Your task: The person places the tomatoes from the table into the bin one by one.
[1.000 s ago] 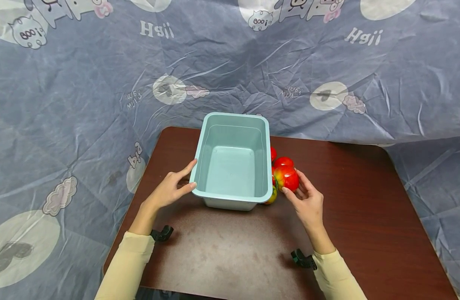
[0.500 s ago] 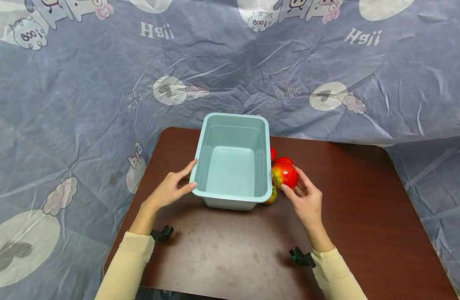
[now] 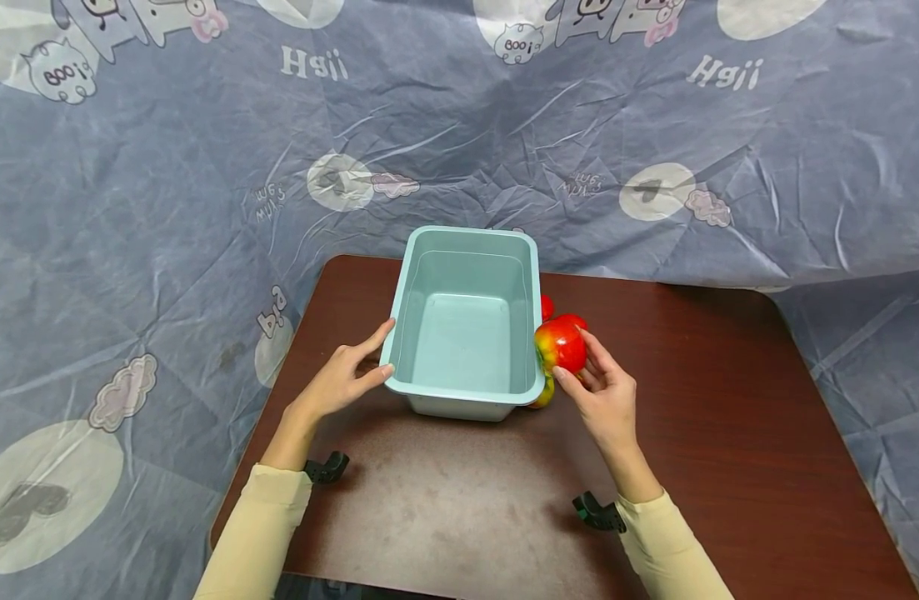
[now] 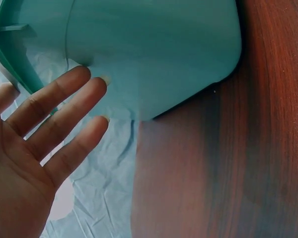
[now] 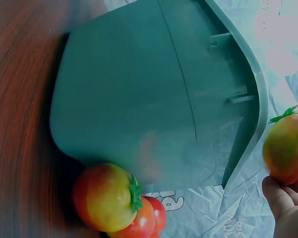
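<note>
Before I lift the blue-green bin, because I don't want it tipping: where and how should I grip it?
Likely by the overhanging rim along its two long sides, coming up from outside: it juts past the inward-tapering walls. On the right, fruit sits close by, so reach in carefully.

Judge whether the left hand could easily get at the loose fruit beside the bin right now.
Probably not easily: the bin stands between the left hand and the loose fruit, so reaching over or around it seems necessary.
</note>
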Action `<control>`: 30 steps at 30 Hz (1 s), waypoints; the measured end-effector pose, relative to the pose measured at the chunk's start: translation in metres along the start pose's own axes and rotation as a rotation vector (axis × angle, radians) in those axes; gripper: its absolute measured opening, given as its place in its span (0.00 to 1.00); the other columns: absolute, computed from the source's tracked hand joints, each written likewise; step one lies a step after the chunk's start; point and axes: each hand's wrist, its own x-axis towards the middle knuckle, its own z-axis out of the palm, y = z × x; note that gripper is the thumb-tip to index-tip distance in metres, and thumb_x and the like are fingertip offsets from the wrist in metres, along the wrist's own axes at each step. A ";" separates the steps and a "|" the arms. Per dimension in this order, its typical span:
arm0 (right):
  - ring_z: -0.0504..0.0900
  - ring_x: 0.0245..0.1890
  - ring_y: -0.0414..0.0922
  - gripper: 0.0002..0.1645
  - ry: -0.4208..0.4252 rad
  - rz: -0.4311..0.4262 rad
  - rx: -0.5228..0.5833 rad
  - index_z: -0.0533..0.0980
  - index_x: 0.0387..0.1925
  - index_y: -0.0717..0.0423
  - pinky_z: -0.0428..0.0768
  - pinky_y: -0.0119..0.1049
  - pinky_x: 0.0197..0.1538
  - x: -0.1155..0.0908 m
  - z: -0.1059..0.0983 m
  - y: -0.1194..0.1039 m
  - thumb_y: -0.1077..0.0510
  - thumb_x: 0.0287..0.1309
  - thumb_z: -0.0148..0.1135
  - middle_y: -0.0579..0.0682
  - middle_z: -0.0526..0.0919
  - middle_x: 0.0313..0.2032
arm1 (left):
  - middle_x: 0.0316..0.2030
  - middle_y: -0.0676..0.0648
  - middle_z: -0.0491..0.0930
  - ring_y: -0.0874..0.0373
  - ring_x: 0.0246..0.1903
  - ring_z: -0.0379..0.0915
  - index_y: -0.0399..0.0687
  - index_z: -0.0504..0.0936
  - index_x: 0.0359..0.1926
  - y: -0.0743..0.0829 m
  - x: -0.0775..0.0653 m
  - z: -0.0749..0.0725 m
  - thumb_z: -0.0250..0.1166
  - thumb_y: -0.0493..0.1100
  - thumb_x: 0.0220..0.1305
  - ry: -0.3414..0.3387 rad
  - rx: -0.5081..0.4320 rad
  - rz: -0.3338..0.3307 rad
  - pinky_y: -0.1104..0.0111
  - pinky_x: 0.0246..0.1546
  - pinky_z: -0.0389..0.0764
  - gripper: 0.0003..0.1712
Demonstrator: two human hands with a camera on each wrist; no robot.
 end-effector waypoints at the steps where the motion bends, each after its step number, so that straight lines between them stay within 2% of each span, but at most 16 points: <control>1: 0.82 0.50 0.31 0.38 -0.004 0.000 0.005 0.74 0.63 0.55 0.79 0.27 0.50 0.000 0.001 0.000 0.71 0.47 0.72 0.61 0.77 0.60 | 0.56 0.32 0.78 0.46 0.52 0.81 0.38 0.51 0.75 0.000 0.000 0.000 0.59 0.37 0.68 0.001 -0.001 0.001 0.68 0.47 0.82 0.40; 10: 0.83 0.51 0.33 0.38 -0.030 0.010 0.054 0.74 0.63 0.57 0.79 0.28 0.50 0.003 0.012 -0.002 0.72 0.47 0.72 0.60 0.77 0.60 | 0.51 0.32 0.82 0.51 0.47 0.83 0.38 0.51 0.75 0.000 -0.001 -0.001 0.59 0.37 0.68 0.001 0.029 0.002 0.63 0.45 0.83 0.40; 18: 0.83 0.51 0.33 0.38 -0.057 -0.001 0.057 0.74 0.63 0.55 0.79 0.28 0.51 0.004 0.020 -0.002 0.71 0.47 0.72 0.57 0.77 0.60 | 0.53 0.30 0.80 0.46 0.48 0.83 0.38 0.51 0.75 -0.001 0.000 0.000 0.58 0.37 0.68 -0.003 -0.002 0.004 0.54 0.46 0.83 0.40; 25: 0.82 0.51 0.32 0.38 -0.087 -0.028 0.048 0.75 0.62 0.56 0.79 0.27 0.50 0.007 0.026 -0.005 0.71 0.47 0.73 0.59 0.78 0.59 | 0.49 0.32 0.82 0.50 0.45 0.84 0.39 0.51 0.76 -0.002 -0.001 -0.001 0.59 0.38 0.68 0.004 0.014 -0.005 0.55 0.44 0.83 0.40; 30: 0.82 0.50 0.31 0.38 -0.109 -0.040 0.028 0.75 0.62 0.55 0.79 0.27 0.51 0.008 0.029 -0.005 0.70 0.47 0.73 0.58 0.78 0.59 | 0.50 0.31 0.81 0.48 0.46 0.84 0.39 0.51 0.75 -0.002 0.000 -0.001 0.59 0.37 0.68 0.001 -0.003 0.002 0.55 0.44 0.83 0.40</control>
